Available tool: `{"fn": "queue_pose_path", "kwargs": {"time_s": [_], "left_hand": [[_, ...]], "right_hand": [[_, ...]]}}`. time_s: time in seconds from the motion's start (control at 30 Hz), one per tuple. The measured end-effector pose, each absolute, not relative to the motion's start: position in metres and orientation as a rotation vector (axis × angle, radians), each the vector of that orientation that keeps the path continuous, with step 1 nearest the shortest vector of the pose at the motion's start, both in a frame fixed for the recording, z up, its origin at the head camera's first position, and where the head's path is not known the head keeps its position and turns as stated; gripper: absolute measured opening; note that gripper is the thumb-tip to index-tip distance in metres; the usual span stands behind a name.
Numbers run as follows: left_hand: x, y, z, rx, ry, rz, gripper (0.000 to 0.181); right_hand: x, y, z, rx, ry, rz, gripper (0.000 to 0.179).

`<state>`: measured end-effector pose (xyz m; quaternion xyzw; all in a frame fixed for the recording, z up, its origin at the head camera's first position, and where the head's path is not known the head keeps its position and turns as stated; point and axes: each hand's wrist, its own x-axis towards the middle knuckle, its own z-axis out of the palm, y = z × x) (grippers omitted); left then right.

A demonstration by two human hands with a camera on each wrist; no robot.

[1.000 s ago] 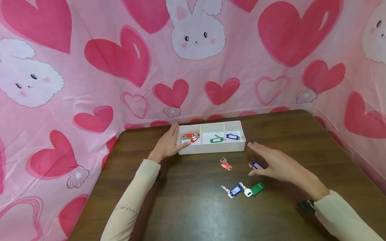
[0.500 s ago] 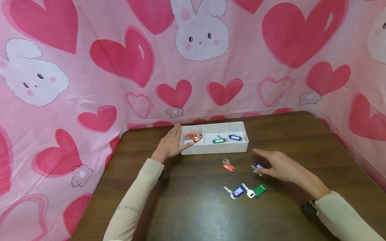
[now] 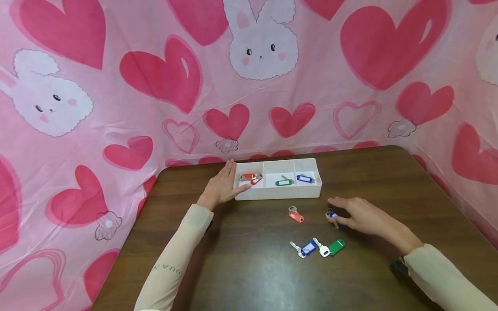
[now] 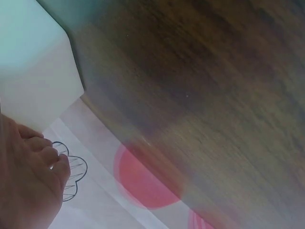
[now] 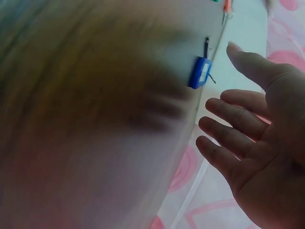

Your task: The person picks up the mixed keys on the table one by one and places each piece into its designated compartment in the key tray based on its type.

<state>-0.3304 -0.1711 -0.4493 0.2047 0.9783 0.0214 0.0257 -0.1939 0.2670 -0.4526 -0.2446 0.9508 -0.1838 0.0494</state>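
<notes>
In the head view my left hand rests against the left end of a white three-part tray, its thumb over the front wall. My right hand hovers low over a key with a blue tag. Its thumb partly covers that tag, and the fingers stay apart from it. The right wrist view has the same hand with spread fingers beside a blue tag. An orange-tagged key, another blue-tagged key and a green-tagged key lie on the table.
Inside the tray, orange-tagged keys lie in the left compartment, a green-tagged key in the middle, and a blue-tagged key in the right. The brown table meets a pink heart-patterned cloth at its back edge.
My right hand has come down closer to the blue-tagged key, and its thumb now overlaps the tag. My left hand keeps its place on the tray. The head view has shifted slightly.
</notes>
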Motion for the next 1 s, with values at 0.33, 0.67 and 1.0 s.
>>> {"fn": "queue_pose_path", "kwargs": {"time_s": [0.33,0.67,1.0], "left_hand": [[-0.330,-0.171,-0.449,0.625,3.025,0.061,0.111],[-0.330,-0.170,-0.447,0.638,3.026,0.026,0.111],[-0.330,-0.170,-0.447,0.657,3.027,-0.019,0.110]], "right_hand": [[-0.203,0.262,-0.457,-0.806,2.901,-0.495,0.048],[-0.207,0.262,-0.457,-0.795,2.885,-0.481,0.041],[-0.212,0.260,-0.455,-0.870,2.908,-0.441,0.030]]}}
